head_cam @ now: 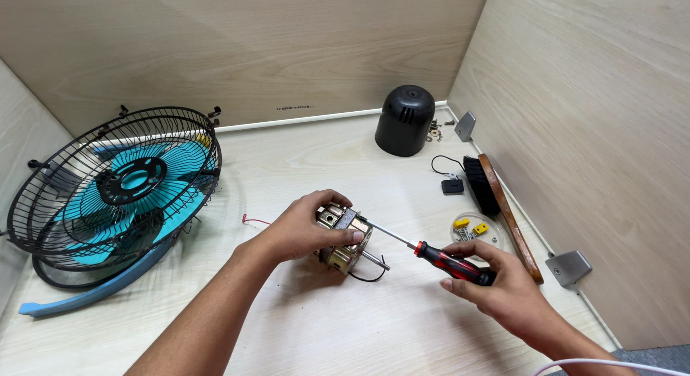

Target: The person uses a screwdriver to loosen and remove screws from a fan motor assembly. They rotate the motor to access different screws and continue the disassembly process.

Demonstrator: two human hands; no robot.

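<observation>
Gripping one motor (343, 239), left hand (305, 229); right hand (496, 286), one screwdriver (442, 260).

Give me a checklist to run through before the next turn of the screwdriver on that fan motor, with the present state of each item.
1. Motor steadied: ok, the left hand grips it from above on the table.
2. Screwdriver held firmly: ok, the right hand wraps the red and black handle.
3. Tip seated in a screw: cannot tell, the tip reaches the motor's top edge beside the left fingers, and the screw head is hidden.
4. Fingers clear of the tip: not ok, they lie right beside it.
5. Loose parts contained: ok, small pieces sit in the round dish.
6. Fan guard and blades out of the way: ok, set aside at the left.
</observation>
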